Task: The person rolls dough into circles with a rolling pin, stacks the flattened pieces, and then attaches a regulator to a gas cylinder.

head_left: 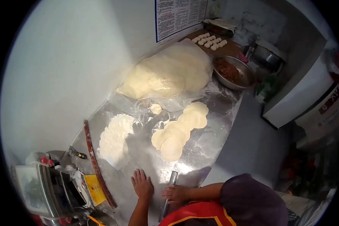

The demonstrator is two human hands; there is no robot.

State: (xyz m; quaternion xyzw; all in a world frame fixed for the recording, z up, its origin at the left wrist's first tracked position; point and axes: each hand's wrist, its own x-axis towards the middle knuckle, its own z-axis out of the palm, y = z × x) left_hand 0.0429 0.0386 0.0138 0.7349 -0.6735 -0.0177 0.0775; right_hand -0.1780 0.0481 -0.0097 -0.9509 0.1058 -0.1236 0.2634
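Observation:
My left hand (pixel 142 184) lies flat on the metal worktop, fingers spread, holding nothing. My right hand (pixel 176 194) is laid across a grey metal rolling pin (pixel 173 177), fingers over its shaft. Beyond my hands, several thin round dough wrappers (pixel 171 148) overlap in a line running up and to the right. A heap of white flour (pixel 116 137) sits to their left, with a pale scraper-like sheet (pixel 115 162) at its near end. A small dough piece (pixel 155 109) lies near the plastic sheet.
A large plastic-covered dough mass (pixel 167 71) lies against the wall. A steel bowl of reddish-brown filling (pixel 229 71) stands right of it, before a board with several small dough pieces (pixel 210 40). A long reddish stick (pixel 95 162) and a black-and-yellow-handled scraper (pixel 77 153) lie at left.

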